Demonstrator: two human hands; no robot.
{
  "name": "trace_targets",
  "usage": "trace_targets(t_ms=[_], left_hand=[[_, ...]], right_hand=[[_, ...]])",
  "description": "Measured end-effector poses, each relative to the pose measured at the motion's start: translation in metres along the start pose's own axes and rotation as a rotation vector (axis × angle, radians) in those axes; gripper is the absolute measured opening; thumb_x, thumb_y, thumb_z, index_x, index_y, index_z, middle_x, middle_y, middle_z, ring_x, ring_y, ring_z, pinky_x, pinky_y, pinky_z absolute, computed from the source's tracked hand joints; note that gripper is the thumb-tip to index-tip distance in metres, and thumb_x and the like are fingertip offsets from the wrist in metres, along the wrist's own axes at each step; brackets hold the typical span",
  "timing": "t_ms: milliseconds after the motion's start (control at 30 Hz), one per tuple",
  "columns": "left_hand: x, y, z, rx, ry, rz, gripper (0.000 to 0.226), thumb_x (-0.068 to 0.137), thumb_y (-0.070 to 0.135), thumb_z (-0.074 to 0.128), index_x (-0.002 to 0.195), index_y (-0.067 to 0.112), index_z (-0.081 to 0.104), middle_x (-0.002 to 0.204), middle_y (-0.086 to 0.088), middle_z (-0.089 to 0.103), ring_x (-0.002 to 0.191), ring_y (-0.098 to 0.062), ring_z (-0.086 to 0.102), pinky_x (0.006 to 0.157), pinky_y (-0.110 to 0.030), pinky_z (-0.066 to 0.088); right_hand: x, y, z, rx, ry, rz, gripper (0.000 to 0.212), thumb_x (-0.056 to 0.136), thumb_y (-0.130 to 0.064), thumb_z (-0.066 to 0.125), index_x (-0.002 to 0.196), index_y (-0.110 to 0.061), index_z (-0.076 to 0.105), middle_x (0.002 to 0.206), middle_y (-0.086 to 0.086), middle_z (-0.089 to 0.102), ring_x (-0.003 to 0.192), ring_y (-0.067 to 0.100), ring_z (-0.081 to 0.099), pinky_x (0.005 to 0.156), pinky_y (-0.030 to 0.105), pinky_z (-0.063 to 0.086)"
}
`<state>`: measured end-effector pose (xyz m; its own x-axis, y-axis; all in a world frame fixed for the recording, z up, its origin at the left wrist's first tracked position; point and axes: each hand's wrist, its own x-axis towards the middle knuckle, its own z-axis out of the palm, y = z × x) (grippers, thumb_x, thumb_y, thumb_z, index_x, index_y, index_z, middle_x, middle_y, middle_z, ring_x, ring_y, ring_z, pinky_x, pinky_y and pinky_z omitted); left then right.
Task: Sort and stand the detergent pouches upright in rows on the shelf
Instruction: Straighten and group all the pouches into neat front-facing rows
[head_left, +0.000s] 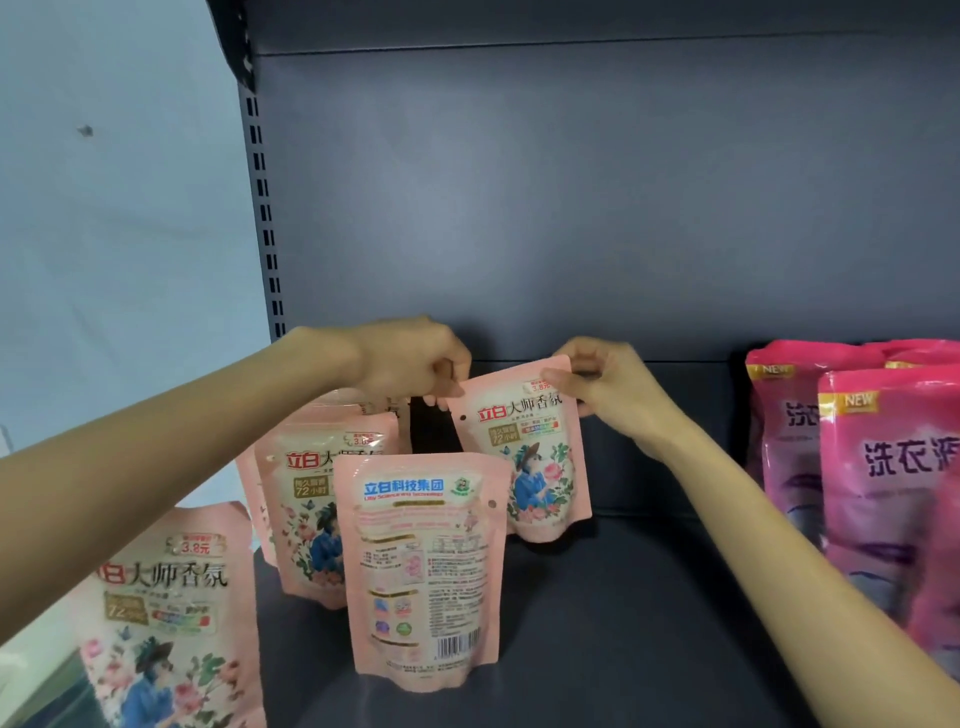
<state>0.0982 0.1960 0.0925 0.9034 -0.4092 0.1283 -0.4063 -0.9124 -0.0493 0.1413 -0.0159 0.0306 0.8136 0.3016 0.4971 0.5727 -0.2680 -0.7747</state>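
In the head view, a pale pink glossy film detergent pouch with a floral print (524, 447) is held behind and just right of the landmark, a like pink pouch turned back-outward with its barcode showing (423, 571). The held pouch is tilted a little, front face outward, and its base appears to meet the dark grey metal shelf deck (649, 597). Its top left corner is pinched by the curled fingers of the left hand (415, 364), and its top right corner is pinched between thumb and fingers of the right hand (608, 384).

Behind and left of the landmark, two more pink floral pouches (306, 499) are stood close together. Another (171, 613) is seen nearer the camera, to the landmark's left. Well to the landmark's right, magenta pouches (883, 493) are grouped.

The pouch is judged soft and fairly light, with slick film and contents that would slump. The flat sealed top band is judged the firmest place to be gripped, and the base should be settled and spread before the pouch is let go.
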Motion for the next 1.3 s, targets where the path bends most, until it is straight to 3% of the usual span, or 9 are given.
trace_targets(t_ms=[200,333,467,633,800,933,1033,1133,1300], left_hand=[[0.012,0.003,0.006,0.079,0.032,-0.039,0.010,0.091,0.028,0.056,0.090,0.022,0.064,0.072,0.014,0.062,0.067,0.001,0.053,0.063,-0.021,0.037],[0.027,0.011,0.013,0.084,-0.019,-0.037,0.009,0.091,0.027,0.056,0.085,0.024,0.063,0.071,0.016,0.062,0.071,-0.004,0.057,0.066,-0.023,0.036],[0.044,0.022,0.013,0.074,-0.042,-0.022,0.012,0.091,0.026,0.056,0.080,0.026,0.059,0.071,0.016,0.062,0.071,-0.004,0.057,0.067,-0.024,0.039],[0.063,0.035,0.012,0.055,-0.014,-0.019,0.014,0.091,0.024,0.057,0.077,0.025,0.059,0.079,0.010,0.066,0.066,0.001,0.055,0.061,-0.021,0.038],[0.079,0.044,0.020,0.084,0.078,-0.042,0.013,0.090,0.024,0.058,0.077,0.026,0.060,0.078,0.011,0.066,0.070,-0.005,0.055,0.058,-0.020,0.033],[0.086,0.045,0.026,0.081,0.117,-0.061,0.013,0.090,0.023,0.056,0.078,0.028,0.059,0.073,0.014,0.061,0.076,-0.007,0.056,0.069,-0.023,0.034],[0.086,0.047,0.029,0.062,0.120,-0.062,0.013,0.092,0.025,0.054,0.080,0.027,0.058,0.070,0.014,0.058,0.077,-0.008,0.055,0.070,-0.024,0.033],[0.087,0.047,0.029,0.038,0.108,-0.066,0.014,0.092,0.026,0.052,0.081,0.025,0.059,0.084,0.010,0.066,0.074,-0.008,0.056,0.070,-0.025,0.035],[0.084,0.043,0.028,0.022,0.081,-0.081,0.015,0.093,0.029,0.050,0.085,0.024,0.062,0.089,0.011,0.069,0.072,-0.007,0.059,0.071,-0.025,0.037]], right_hand=[[0.004,0.008,-0.010,-0.039,-0.015,0.021,0.012,0.087,-0.012,0.063,0.076,-0.015,0.059,0.088,0.003,0.071,0.080,0.015,0.068,0.068,0.031,0.059],[0.004,0.015,-0.019,-0.178,-0.023,0.077,0.010,0.086,-0.009,0.064,0.078,-0.013,0.060,0.089,0.007,0.068,0.078,0.014,0.066,0.058,0.020,0.056],[0.004,0.016,-0.031,-0.324,-0.028,0.133,0.015,0.085,-0.007,0.066,0.074,-0.014,0.058,0.089,0.008,0.065,0.084,0.019,0.064,0.063,0.026,0.057],[0.007,0.019,-0.043,-0.484,0.084,0.131,0.010,0.083,-0.008,0.067,0.079,-0.013,0.061,0.092,0.009,0.065,0.091,0.026,0.063,0.080,0.044,0.056],[0.007,0.028,-0.052,-0.509,0.136,0.158,0.015,0.083,-0.006,0.067,0.073,-0.013,0.058,0.090,0.011,0.065,0.089,0.028,0.063,0.080,0.046,0.055],[0.009,0.038,-0.052,-0.533,0.165,0.189,0.032,0.086,0.001,0.058,0.063,-0.020,0.053,0.091,0.011,0.065,0.086,0.027,0.063,0.076,0.045,0.057],[0.010,0.042,-0.051,-0.526,0.197,0.206,0.027,0.087,0.000,0.056,0.067,-0.018,0.055,0.095,0.012,0.065,0.086,0.028,0.063,0.076,0.043,0.057],[0.010,0.044,-0.050,-0.558,0.197,0.197,0.015,0.087,-0.002,0.057,0.079,-0.014,0.059,0.098,0.012,0.065,0.088,0.027,0.061,0.076,0.034,0.052],[0.009,0.042,-0.046,-0.608,0.222,0.177,0.010,0.088,-0.007,0.057,0.086,-0.016,0.062,0.098,0.008,0.065,0.086,0.024,0.060,0.076,0.033,0.051]])
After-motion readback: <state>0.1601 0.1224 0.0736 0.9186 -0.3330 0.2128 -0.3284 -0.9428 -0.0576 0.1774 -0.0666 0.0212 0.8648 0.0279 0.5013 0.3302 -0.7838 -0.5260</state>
